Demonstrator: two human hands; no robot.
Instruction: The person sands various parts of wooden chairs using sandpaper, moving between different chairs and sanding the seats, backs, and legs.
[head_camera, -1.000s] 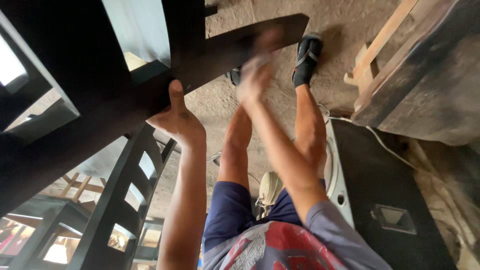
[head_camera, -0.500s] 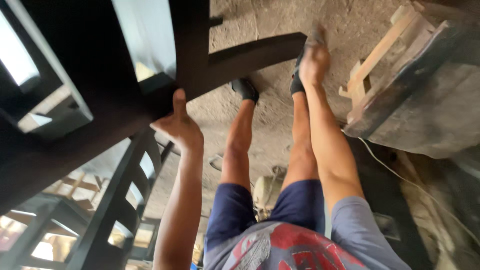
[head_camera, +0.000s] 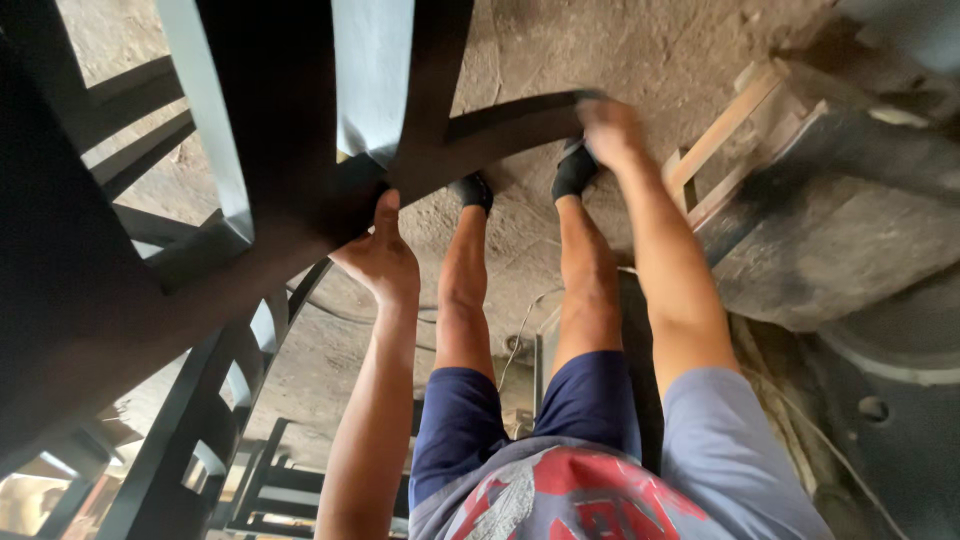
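Black chair frame (head_camera: 300, 180) | left hand (head_camera: 378, 255) clamped on it | right hand (head_camera: 610, 130) blurred, grip unclear

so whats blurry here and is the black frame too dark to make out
In the head view the right hand is smeared by motion blur at the end of the curved rail; the left hand and legs are sharp. The black frame is near-silhouette, its surface detail lost, while the bright gaps at lower left are washed out.

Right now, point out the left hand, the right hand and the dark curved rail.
left hand (head_camera: 380, 262), head view, back of the hand.
right hand (head_camera: 610, 130), head view, blurred knuckles.
dark curved rail (head_camera: 510, 125), head view, middle of its span.
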